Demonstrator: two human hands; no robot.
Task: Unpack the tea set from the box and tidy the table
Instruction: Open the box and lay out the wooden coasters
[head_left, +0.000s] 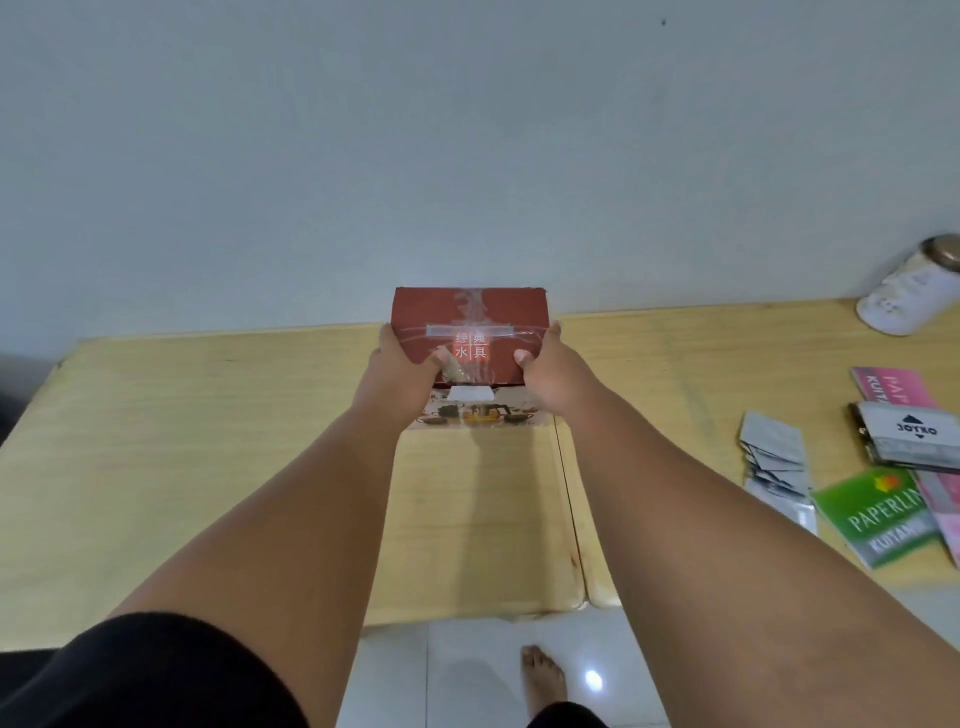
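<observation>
Fingers (439, 357) of both hands clamped on red tea set box (467, 312), still taped. Keep level, draw nearer across table (208, 415), then peel tape (470, 330).

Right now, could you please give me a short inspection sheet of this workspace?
Surface: two pale wooden tables pushed together, seam right of centre.
Job's things: red box closed, taped, near the wall.
Clutter: green Paperline pad, Joyko pack, pink booklet, silver sachets, white jar, all on the right.
Hands: left hand and right hand grip the box's sides.
Cables: nothing seen.
Surroundings: plain wall, white tiled floor, a bare foot.
</observation>
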